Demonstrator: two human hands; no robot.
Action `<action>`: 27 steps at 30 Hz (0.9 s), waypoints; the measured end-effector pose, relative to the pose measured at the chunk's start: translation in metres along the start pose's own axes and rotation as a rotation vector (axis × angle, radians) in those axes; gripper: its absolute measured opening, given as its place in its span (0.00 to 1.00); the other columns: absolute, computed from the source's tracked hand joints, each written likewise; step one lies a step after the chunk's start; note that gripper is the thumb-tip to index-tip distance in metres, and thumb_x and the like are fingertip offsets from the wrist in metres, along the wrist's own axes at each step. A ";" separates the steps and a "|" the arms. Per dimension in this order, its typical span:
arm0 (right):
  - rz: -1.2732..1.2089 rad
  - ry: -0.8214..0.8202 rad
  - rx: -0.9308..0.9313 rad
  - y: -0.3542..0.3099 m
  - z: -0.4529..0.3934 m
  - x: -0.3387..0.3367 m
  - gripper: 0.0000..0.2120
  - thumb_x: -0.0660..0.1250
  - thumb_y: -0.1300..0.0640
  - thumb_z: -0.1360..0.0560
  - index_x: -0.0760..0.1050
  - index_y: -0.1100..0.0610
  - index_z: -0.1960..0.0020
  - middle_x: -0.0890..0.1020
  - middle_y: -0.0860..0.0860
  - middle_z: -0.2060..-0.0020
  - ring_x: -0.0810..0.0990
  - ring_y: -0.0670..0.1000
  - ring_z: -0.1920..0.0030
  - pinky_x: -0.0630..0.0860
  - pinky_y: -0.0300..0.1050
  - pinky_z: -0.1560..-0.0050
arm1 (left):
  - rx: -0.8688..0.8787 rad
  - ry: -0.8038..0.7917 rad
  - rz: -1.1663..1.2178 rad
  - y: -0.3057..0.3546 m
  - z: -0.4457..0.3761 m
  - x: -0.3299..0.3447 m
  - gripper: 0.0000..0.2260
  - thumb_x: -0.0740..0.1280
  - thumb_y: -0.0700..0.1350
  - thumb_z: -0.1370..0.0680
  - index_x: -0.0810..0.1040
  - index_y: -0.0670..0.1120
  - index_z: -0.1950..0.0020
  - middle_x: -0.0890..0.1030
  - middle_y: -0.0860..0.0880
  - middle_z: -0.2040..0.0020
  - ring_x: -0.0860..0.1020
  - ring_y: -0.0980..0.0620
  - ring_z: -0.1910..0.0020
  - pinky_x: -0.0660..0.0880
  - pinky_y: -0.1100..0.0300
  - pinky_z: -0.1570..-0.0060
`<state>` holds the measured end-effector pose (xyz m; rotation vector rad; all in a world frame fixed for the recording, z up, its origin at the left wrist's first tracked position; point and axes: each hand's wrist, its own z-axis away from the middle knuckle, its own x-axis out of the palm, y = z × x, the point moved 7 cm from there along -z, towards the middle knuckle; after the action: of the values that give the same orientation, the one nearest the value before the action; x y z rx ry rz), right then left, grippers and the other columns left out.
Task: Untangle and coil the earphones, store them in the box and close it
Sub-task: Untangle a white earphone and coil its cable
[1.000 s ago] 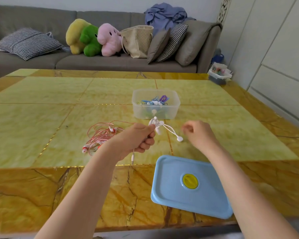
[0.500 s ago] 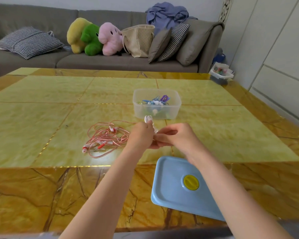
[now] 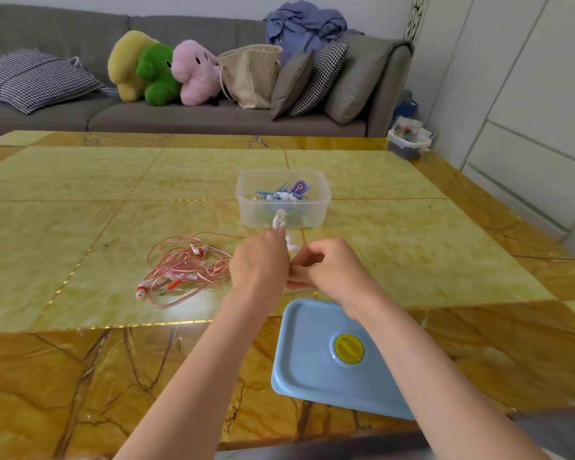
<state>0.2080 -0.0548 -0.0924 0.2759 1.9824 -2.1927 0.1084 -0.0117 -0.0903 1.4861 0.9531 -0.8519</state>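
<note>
My left hand grips a bundle of white earphones, whose coil sticks up above my fingers. My right hand touches the left one and pinches the white cable between them. A white earbud shows just behind my hands. A clear plastic box stands beyond them with several coloured earphones inside. A tangled pile of red earphones lies on the table to the left of my hands. The blue lid with a yellow knob lies flat, near my right forearm.
The yellow marble table stretches wide to the left and right. A grey sofa with plush toys, cushions and a bag stands behind it. A small container sits off the table's far right corner.
My right hand moved left from apart to meet my left hand and took hold of the white cable. The loose white earbuds that hung out are now drawn in between my hands.
</note>
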 end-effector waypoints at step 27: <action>-0.741 0.577 0.096 0.017 0.004 -0.087 0.09 0.62 0.67 0.27 0.70 0.59 0.65 0.71 0.51 0.74 0.68 0.43 0.81 0.66 0.33 0.79 | -0.005 0.023 0.053 0.001 -0.005 0.004 0.19 0.47 0.46 0.16 0.73 0.37 0.42 0.78 0.38 0.47 0.75 0.37 0.48 0.64 0.54 0.58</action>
<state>0.2968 -0.0604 -0.0865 0.2249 2.5957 -2.9159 0.1112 -0.0060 -0.0930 1.5137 0.9286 -0.7952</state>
